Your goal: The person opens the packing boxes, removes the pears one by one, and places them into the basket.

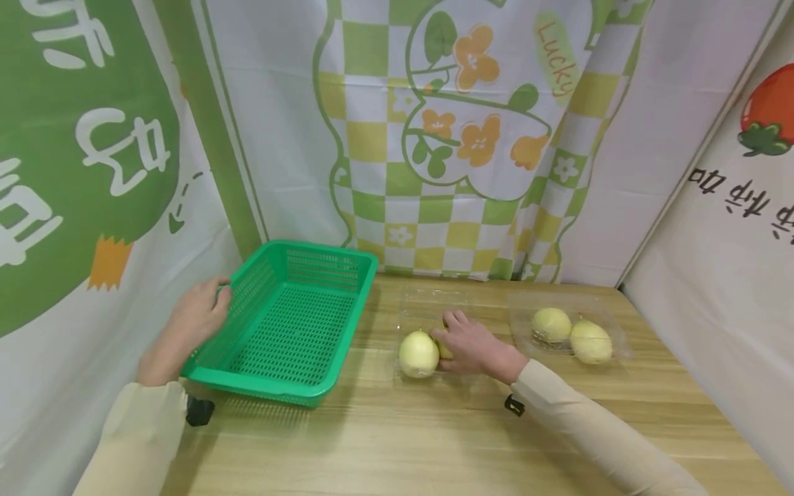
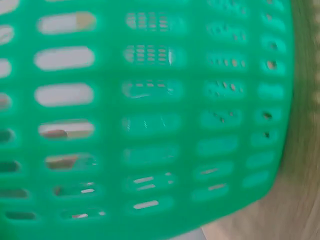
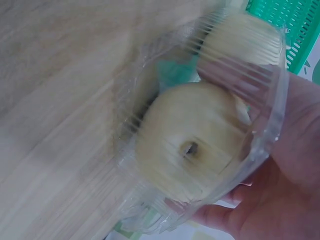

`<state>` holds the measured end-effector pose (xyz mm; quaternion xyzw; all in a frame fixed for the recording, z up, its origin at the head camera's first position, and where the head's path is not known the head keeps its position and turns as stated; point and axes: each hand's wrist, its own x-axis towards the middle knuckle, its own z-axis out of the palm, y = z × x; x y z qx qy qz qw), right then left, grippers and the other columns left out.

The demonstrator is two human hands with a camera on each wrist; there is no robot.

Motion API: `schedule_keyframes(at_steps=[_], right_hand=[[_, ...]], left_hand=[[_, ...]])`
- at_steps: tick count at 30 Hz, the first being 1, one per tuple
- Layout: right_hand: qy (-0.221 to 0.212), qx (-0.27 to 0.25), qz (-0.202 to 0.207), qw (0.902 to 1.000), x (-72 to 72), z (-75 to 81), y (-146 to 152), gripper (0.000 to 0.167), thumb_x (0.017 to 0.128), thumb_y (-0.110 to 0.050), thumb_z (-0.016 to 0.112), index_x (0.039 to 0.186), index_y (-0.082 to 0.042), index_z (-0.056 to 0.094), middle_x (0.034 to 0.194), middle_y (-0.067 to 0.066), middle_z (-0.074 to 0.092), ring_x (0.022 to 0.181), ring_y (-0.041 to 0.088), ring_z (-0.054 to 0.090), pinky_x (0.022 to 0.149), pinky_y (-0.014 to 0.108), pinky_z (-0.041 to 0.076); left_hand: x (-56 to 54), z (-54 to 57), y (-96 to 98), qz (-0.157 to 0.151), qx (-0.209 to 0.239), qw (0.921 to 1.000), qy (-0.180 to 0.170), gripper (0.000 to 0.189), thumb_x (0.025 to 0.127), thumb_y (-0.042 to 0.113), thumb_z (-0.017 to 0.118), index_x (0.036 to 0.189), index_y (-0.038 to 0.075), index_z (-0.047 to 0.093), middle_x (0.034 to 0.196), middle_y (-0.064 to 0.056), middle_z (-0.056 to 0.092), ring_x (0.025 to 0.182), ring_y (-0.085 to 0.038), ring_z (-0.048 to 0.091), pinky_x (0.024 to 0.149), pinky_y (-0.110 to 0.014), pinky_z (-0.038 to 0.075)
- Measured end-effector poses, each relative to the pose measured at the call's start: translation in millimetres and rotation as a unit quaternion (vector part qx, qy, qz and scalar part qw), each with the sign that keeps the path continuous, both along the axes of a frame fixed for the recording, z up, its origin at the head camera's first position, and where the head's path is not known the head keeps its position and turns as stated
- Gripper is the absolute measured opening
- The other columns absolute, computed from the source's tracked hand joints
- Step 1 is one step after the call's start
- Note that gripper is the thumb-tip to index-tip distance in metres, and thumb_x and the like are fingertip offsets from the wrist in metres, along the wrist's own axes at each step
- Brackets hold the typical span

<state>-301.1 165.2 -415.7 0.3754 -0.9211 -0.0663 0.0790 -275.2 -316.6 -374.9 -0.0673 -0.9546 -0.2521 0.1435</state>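
Note:
A green plastic basket (image 1: 350,331) with slotted walls stands on the left of the table. At its left rim my left hand (image 1: 194,318) holds the edge with bent fingers. The left wrist view is filled by the slotted basket wall (image 2: 107,115). My right hand (image 1: 471,344) reaches into a clear plastic box (image 1: 434,303) and grips a pale yellow pear (image 3: 192,140), mostly covered by the hand in the head view. Beside that pear, to its left, sits another pear (image 1: 418,355) in the same box.
On the right of the wooden table (image 1: 397,441) is a second clear box (image 1: 521,331) with two pears (image 1: 591,342) in it. A patterned curtain (image 1: 372,151) hangs behind the table, and printed cloth walls flank both sides.

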Motion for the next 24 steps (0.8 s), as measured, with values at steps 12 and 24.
schedule_keyframes(at_steps=[12,24], right_hand=[[0.004,0.010,0.008,0.9999,-0.8,-2.8,1.3,0.058,0.080,-0.054,0.076,0.125,-0.020,0.061,0.105,0.008,0.049,0.093,0.022,0.045,0.059,0.032,0.052],[0.004,0.004,0.011,0.9999,-3.1,-4.8,5.4,0.060,0.079,-0.052,0.077,0.126,-0.019,0.060,0.107,0.008,0.048,0.094,0.022,0.042,0.062,0.031,0.051]], left_hand=[[-2.4,2.5,-5.8,-0.028,-0.064,0.9902,-0.121,0.076,0.107,0.043,0.016,0.147,-0.021,0.011,0.149,-0.046,0.016,0.138,-0.062,0.017,0.114,-0.068,0.017],[-5.0,1.5,-5.2,-0.048,-0.060,0.9849,-0.155,0.082,0.106,0.047,0.010,0.144,-0.026,-0.001,0.148,-0.049,-0.002,0.139,-0.064,0.003,0.115,-0.069,0.008]])
